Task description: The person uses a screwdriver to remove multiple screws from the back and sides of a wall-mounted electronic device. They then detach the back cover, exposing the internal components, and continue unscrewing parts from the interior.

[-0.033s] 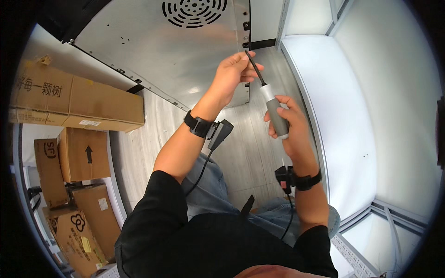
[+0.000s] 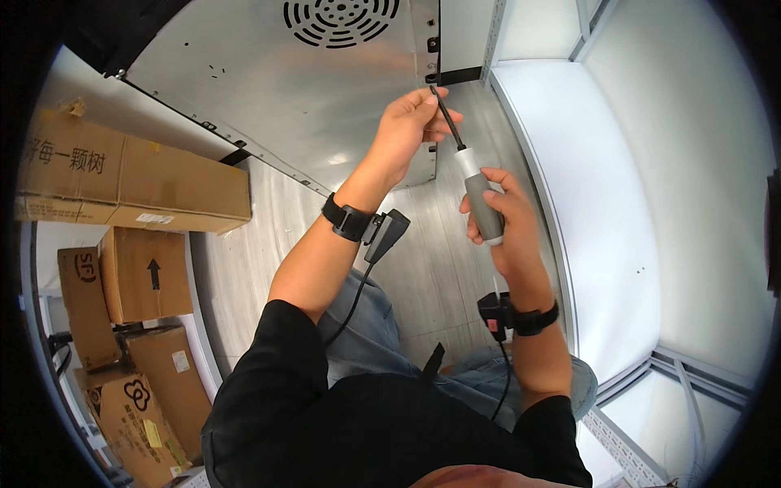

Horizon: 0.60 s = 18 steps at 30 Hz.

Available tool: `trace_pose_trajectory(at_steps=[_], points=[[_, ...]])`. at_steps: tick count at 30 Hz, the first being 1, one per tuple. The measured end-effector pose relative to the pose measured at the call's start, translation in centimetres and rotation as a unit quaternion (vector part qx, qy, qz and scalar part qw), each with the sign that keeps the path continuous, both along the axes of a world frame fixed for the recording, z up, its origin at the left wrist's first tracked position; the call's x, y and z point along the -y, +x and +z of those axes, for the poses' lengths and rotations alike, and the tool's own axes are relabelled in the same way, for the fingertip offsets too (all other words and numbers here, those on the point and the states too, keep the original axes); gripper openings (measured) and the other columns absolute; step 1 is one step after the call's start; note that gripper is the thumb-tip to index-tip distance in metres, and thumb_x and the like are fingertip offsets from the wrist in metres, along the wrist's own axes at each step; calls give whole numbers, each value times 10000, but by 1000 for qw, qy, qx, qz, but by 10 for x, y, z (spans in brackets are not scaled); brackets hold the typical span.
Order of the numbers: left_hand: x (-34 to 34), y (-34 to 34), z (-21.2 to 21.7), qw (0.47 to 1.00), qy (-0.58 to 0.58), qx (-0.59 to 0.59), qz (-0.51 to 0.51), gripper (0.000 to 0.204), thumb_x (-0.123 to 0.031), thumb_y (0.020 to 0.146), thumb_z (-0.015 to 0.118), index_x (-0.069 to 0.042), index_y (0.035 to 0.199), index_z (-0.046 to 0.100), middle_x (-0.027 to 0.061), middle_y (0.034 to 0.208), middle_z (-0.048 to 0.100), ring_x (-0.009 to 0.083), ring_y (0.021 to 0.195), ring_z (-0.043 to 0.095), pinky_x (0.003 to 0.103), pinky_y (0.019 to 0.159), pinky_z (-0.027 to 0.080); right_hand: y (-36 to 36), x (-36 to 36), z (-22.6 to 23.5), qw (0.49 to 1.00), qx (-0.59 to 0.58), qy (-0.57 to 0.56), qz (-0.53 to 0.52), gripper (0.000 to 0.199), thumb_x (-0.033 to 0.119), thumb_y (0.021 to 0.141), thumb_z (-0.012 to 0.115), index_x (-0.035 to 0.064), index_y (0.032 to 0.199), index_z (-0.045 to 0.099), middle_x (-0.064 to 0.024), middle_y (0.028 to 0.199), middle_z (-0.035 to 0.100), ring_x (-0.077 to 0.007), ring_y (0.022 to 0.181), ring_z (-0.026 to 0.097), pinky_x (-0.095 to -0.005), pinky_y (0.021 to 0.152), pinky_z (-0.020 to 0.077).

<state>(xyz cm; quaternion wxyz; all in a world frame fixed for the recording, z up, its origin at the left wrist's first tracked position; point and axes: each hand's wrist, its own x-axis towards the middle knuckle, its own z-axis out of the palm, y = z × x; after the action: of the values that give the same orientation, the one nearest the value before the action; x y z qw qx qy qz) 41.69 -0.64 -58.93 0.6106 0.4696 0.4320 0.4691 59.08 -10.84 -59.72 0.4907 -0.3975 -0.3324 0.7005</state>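
Observation:
My right hand (image 2: 506,213) is closed around the thick grey handle of a screwdriver (image 2: 482,199). The tool has a pale collar and a long black shaft slanting up and to the left. At the upper end of that shaft, my left hand (image 2: 412,124) pinches the tip between thumb and fingers. Whether a small screw sits there is too small to tell. Just beyond the left hand stands a large metal cabinet (image 2: 268,89), with round vent slots and small holes along its right edge.
Cardboard boxes (image 2: 183,183) are stacked on a shelf at the left. A long white shelf (image 2: 606,203) runs along the right. Grey wood-look floor (image 2: 268,244) lies below. Black straps with small cabled devices (image 2: 384,232) are on both my wrists.
My right hand and the screwdriver handle have shifted very slightly to the left. The left hand looks nearly still.

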Motion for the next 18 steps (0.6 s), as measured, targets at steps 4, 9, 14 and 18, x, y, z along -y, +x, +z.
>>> trace_pose_trajectory(at_steps=[4, 9, 14, 18], points=[[-3, 1, 6, 999, 35, 5, 8, 329, -194, 965, 472, -24, 1246, 483, 60, 881, 680, 118, 780, 619, 249, 721, 455, -21, 6, -4, 999, -31, 12, -29, 354, 141, 885, 444, 19, 1215, 410, -151, 836, 594, -159, 547, 534, -277, 478, 403], [-3, 11, 13, 998, 50, 25, 27, 370, -191, 956, 493, -1, 1269, 442, 78, 866, 679, 129, 749, 623, 250, 707, 451, -22, 8, -2, 998, -41, 30, -41, 341, 151, 898, 438, 39, 1218, 403, -155, 848, 593, -165, 553, 538, -282, 468, 402], [-5, 10, 11, 997, 57, 23, 50, 326, -180, 954, 493, -14, 1232, 461, 76, 853, 679, 138, 740, 629, 259, 702, 447, -27, 6, -1, 997, -54, 27, -38, 334, 152, 909, 424, 34, 1220, 396, -158, 857, 592, -166, 563, 540, -283, 465, 398], [-8, 10, 10, 996, 55, 25, 60, 277, -174, 956, 491, -29, 1192, 493, 70, 851, 680, 137, 745, 632, 260, 701, 447, -30, 3, 0, 996, -75, 19, -38, 332, 158, 919, 412, 26, 1222, 389, -158, 853, 591, -169, 557, 536, -283, 463, 396]])
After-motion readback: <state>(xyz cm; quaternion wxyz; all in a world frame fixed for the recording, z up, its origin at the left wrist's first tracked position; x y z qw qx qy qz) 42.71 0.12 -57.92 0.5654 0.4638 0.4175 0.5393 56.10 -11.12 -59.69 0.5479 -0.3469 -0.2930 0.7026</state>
